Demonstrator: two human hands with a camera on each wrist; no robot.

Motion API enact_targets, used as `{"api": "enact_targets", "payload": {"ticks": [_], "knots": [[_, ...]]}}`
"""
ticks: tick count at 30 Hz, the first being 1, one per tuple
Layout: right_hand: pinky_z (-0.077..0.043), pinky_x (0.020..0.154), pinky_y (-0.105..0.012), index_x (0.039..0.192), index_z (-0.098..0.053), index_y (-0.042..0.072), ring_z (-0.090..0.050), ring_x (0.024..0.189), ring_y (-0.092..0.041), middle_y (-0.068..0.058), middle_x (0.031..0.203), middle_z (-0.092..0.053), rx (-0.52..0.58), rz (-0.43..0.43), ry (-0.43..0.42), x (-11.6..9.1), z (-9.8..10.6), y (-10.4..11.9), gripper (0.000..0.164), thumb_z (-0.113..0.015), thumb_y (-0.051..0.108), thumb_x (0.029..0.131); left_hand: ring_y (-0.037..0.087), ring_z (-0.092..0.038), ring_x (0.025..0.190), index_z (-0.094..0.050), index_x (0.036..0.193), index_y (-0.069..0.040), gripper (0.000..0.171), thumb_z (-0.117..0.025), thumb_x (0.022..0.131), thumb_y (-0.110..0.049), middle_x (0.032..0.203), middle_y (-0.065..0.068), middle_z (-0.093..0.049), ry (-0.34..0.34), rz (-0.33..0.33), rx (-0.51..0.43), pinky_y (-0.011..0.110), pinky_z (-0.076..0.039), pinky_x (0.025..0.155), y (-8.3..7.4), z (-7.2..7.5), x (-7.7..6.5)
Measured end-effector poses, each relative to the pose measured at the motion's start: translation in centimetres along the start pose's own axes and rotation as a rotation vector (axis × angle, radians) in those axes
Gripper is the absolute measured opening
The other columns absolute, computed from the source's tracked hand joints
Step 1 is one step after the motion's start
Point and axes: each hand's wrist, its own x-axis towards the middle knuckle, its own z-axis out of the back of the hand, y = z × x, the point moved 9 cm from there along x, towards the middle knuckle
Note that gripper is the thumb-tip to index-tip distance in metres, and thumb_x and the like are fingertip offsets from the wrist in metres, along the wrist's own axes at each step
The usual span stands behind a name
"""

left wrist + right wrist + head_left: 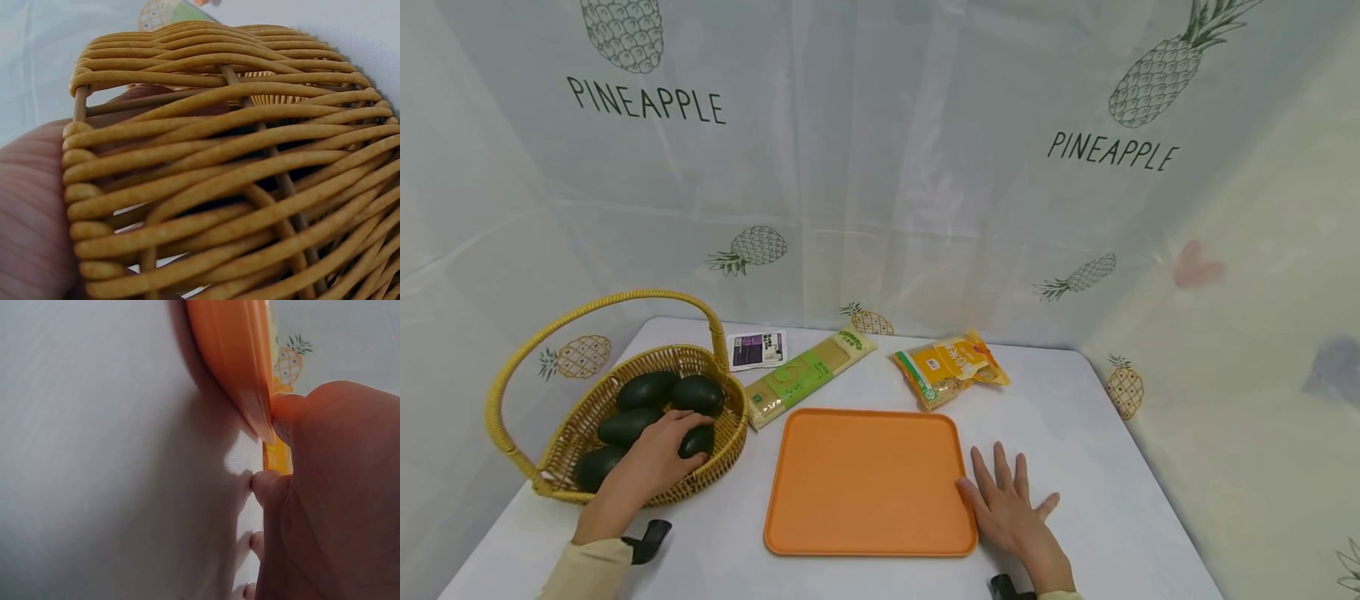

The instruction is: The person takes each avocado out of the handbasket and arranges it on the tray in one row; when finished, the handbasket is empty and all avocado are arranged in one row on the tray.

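A yellow wicker basket [733, 450] with a tall hoop handle stands at the left, holding several dark green avocados [647, 390]. My left hand [658, 454] reaches over its near rim, with thumb and fingers curled round the nearest right avocado [697, 442]. In the left wrist view the woven basket wall [250, 144] hides the fingers and the fruit. An orange rectangular tray [868, 483] lies at the middle of the table. Spread flat-fingered at its right edge, my right hand [1011, 512] touches the rim with the thumb; the other fingertips rest on the white table.
Behind the tray lie a long green pack of noodles [812, 375] and an orange bag of grain [951, 367]. A small purple and white packet [757, 350] is beside the basket. A pineapple-print curtain [880, 183] hangs along the table's back edge.
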Motion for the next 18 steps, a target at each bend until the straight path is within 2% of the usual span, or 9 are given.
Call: {"api": "enact_targets", "payload": {"ticks": [9, 15, 18], "knots": [[0.036, 0.097, -0.087, 0.172, -0.021, 0.021, 0.020, 0.161, -0.058, -0.020, 0.180, 0.008, 0.007, 0.000, -0.002, -0.07, -0.19, -0.08, 0.088, -0.033, 0.076, 0.105, 0.067, -0.047, 0.136, -0.067, 0.135, 0.003, 0.053, -0.086, 0.087, -0.012, 0.144, 0.039, -0.056, 0.013, 0.035, -0.011, 0.081, -0.044, 0.105, 0.12, 0.18, -0.18], [0.037, 0.097, -0.086, 0.172, -0.020, 0.021, 0.021, 0.160, -0.058, -0.021, 0.180, 0.009, 0.014, 0.001, 0.001, 0.06, -0.16, -0.14, 0.088, -0.031, 0.077, 0.105, 0.064, -0.055, 0.130, -0.067, 0.135, 0.003, 0.054, -0.086, 0.087, -0.011, 0.142, 0.040, -0.058, -0.034, 0.012, -0.021, 0.078, -0.049, 0.100, -0.01, 0.70, -0.43], [0.037, 0.097, -0.086, 0.172, -0.020, 0.020, 0.021, 0.160, -0.058, -0.021, 0.179, 0.009, 0.016, 0.004, 0.001, 0.12, -0.10, -0.10, 0.088, -0.032, 0.076, 0.105, 0.064, -0.055, 0.130, -0.066, 0.136, 0.004, 0.055, -0.086, 0.087, -0.011, 0.143, 0.041, -0.057, -0.045, 0.016, -0.027, 0.077, -0.051, 0.098, 0.04, 0.83, -0.55]]}}
